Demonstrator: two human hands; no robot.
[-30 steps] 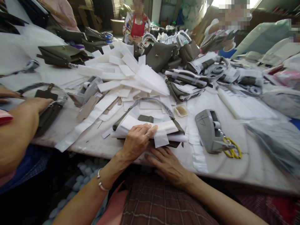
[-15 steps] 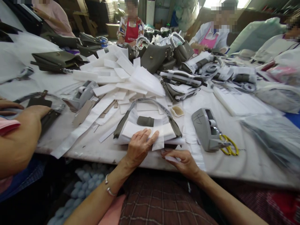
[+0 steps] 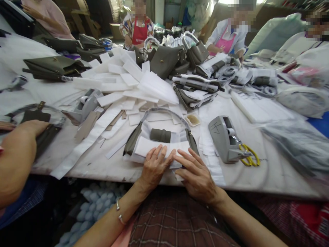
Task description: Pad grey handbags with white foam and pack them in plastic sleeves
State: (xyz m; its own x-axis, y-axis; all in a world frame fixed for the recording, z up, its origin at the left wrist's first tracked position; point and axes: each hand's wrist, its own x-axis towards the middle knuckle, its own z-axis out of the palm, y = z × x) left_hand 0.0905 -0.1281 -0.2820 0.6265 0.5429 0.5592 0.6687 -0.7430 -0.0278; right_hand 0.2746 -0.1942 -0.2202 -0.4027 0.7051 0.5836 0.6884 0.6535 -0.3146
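A dark olive handbag [image 3: 132, 139] lies at the table's front edge, its arched handle [image 3: 164, 110] wrapped in clear film. A sheet of white foam [image 3: 149, 145] covers its front, and a rolled olive piece [image 3: 160, 135] shows above the foam. My left hand [image 3: 154, 168] rests on the foam's lower edge with its fingers stretched out. Beside it, my right hand [image 3: 196, 173] lays spread fingers on the foam's right part. A small white piece [image 3: 179, 175] shows by my right thumb; whether it is held I cannot tell.
A grey tape dispenser [image 3: 222, 139] and yellow-handled scissors [image 3: 248, 154] lie to the right. White foam pieces [image 3: 156, 87] are heaped behind the bag, with more olive bags [image 3: 168, 61] beyond. Another person's arm [image 3: 17, 161] reaches in at left. Several co-workers are around the table.
My right hand has come up from below the bag's edge onto the foam, its fingers now spread. My left hand stays on the foam. The view has shifted slightly.
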